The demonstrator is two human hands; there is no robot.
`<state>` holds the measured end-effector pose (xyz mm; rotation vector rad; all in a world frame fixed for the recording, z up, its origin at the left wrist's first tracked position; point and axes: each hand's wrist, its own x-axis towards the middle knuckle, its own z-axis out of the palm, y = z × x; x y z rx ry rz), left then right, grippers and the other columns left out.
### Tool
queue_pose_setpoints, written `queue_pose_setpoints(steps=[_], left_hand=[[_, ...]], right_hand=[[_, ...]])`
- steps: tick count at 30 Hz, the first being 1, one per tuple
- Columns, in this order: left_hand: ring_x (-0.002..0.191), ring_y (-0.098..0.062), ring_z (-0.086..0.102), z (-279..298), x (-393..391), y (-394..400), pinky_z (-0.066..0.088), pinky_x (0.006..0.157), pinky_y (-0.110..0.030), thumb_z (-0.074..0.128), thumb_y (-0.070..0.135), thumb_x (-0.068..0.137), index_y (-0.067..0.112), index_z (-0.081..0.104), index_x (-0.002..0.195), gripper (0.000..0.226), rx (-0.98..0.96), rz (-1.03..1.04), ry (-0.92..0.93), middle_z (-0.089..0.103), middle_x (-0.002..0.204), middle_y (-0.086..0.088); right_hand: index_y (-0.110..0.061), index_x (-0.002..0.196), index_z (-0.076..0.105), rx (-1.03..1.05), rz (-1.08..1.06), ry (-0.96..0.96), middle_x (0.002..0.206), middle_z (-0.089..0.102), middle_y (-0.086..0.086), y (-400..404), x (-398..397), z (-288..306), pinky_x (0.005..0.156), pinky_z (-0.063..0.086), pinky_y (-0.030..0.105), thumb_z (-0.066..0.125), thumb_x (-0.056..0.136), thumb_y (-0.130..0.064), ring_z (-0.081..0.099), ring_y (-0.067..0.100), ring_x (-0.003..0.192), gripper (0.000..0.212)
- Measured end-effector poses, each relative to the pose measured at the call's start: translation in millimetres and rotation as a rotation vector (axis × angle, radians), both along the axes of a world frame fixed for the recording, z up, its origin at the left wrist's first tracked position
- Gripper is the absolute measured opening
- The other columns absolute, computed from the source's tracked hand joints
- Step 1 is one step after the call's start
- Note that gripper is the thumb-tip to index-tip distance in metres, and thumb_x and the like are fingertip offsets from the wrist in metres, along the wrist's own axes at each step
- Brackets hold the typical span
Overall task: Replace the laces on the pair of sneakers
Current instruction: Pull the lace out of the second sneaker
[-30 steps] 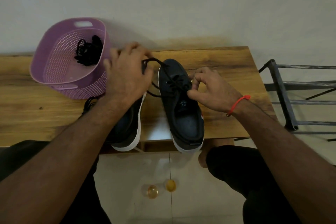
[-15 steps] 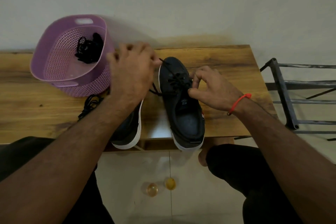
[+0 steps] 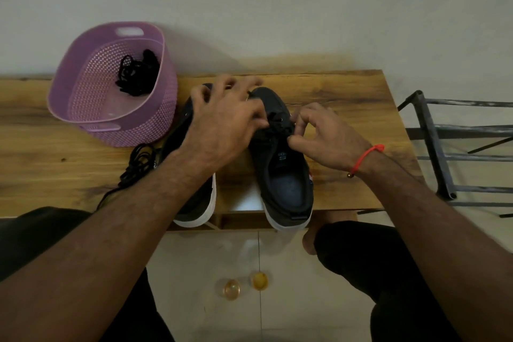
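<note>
Wooden table (image 3: 347, 97) against a pale wall. Lilac basket (image 3: 83, 108) on the table's left part, a black lace bundle (image 3: 137, 72) inside. Two dark sneakers on the table's front edge, heels overhanging: left sneaker (image 3: 198, 200) mostly under the forearm, right sneaker (image 3: 283, 175) beside it. Loose black lace (image 3: 136, 164) on the table beside the left sneaker. Left hand (image 3: 222, 125) spread over the right sneaker's eyelets, grip impossible to tell. Right hand (image 3: 327, 136) pinching lace there.
</note>
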<state>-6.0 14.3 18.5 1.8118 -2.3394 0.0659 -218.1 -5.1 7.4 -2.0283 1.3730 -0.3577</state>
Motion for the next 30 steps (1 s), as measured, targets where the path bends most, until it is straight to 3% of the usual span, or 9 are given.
queue_pose_setpoints(steps=[3, 5, 9, 11, 14, 17, 22, 25, 30], left_hand=[[0.127, -0.03, 0.044, 10, 22, -8, 0.03, 0.098, -0.053, 0.056, 0.043, 0.098, 0.025, 0.065, 0.111, 0.024, -0.152, 0.282, 0.06, 0.052, 0.144, 0.008], [0.124, -0.034, 0.044, 13, 37, -13, 0.03, 0.097, -0.054, 0.056, 0.043, 0.097, 0.021, 0.066, 0.115, 0.03, -0.154, 0.408, 0.088, 0.054, 0.142, 0.003], [0.146, -0.04, 0.018, 4, 29, -10, 0.02, 0.111, -0.063, 0.058, 0.067, 0.089, 0.021, 0.038, 0.149, 0.078, 0.139, 0.35, 0.112, 0.02, 0.164, -0.009], [0.151, -0.037, 0.001, -5, 11, -3, 0.012, 0.115, -0.063, 0.054, 0.081, 0.081, 0.025, 0.022, 0.157, 0.1, 0.296, 0.235, 0.159, 0.002, 0.168, -0.009], [0.152, -0.034, -0.014, -12, -2, 2, 0.003, 0.118, -0.063, 0.052, 0.088, 0.074, 0.026, 0.007, 0.16, 0.115, 0.41, 0.141, 0.13, -0.015, 0.168, -0.008], [0.152, -0.033, -0.015, -8, 1, -2, 0.005, 0.117, -0.062, 0.061, 0.08, 0.074, 0.03, 0.01, 0.16, 0.112, 0.41, 0.165, 0.132, -0.018, 0.168, -0.005], [0.152, -0.035, -0.011, -2, 13, -6, 0.009, 0.115, -0.062, 0.065, 0.069, 0.076, 0.039, 0.019, 0.157, 0.098, 0.462, 0.214, 0.082, -0.013, 0.168, -0.002], [0.152, -0.033, -0.01, -3, 13, -5, 0.009, 0.115, -0.06, 0.065, 0.069, 0.079, 0.043, 0.023, 0.156, 0.092, 0.47, 0.196, 0.094, -0.009, 0.169, -0.001], [0.152, -0.032, -0.009, -3, 10, -6, 0.011, 0.115, -0.059, 0.064, 0.069, 0.079, 0.041, 0.024, 0.156, 0.091, 0.474, 0.185, 0.094, -0.009, 0.169, 0.004]], right_hand=[[-0.026, 0.077, 0.055, 0.005, 0.002, -0.002, 0.126, 0.054, -0.005, 0, 1, 1, 0.097, 0.034, 0.035, 0.068, 0.082, -0.031, 0.041, 0.019, 0.125, 0.015], [-0.025, 0.078, 0.056, 0.008, -0.002, -0.004, 0.124, 0.054, -0.005, 0, 1, 1, 0.102, 0.038, 0.04, 0.068, 0.082, -0.032, 0.043, 0.019, 0.124, 0.015], [-0.024, 0.084, 0.056, 0.002, 0.019, 0.003, 0.119, 0.054, -0.005, 1, 2, 0, 0.101, 0.043, 0.047, 0.065, 0.081, -0.035, 0.045, 0.021, 0.12, 0.015], [-0.025, 0.092, 0.056, -0.017, 0.031, -0.019, 0.116, 0.054, -0.005, 2, 4, -1, 0.097, 0.044, 0.045, 0.064, 0.081, -0.036, 0.045, 0.019, 0.115, 0.018], [-0.03, 0.109, 0.055, -0.042, 0.075, -0.038, 0.124, 0.052, -0.004, 3, 4, -1, 0.1, 0.042, 0.04, 0.063, 0.084, -0.037, 0.043, 0.017, 0.119, 0.027], [-0.029, 0.108, 0.058, -0.057, 0.121, -0.049, 0.126, 0.054, -0.003, 3, 5, 0, 0.108, 0.036, 0.04, 0.061, 0.09, -0.024, 0.041, 0.017, 0.126, 0.019], [-0.021, 0.092, 0.06, -0.052, 0.16, 0.0, 0.11, 0.058, -0.001, 2, 3, 5, 0.105, 0.037, 0.044, 0.059, 0.09, -0.014, 0.047, 0.016, 0.111, 0.007], [-0.029, 0.09, 0.058, -0.052, 0.16, 0.025, 0.114, 0.057, -0.002, 2, 4, 6, 0.105, 0.037, 0.05, 0.059, 0.088, -0.021, 0.047, 0.022, 0.116, 0.008], [-0.035, 0.109, 0.062, -0.14, 0.236, 0.155, 0.141, 0.044, -0.005, 13, 14, 0, 0.111, 0.029, 0.054, 0.059, 0.089, -0.05, 0.03, 0.023, 0.136, 0.026]])
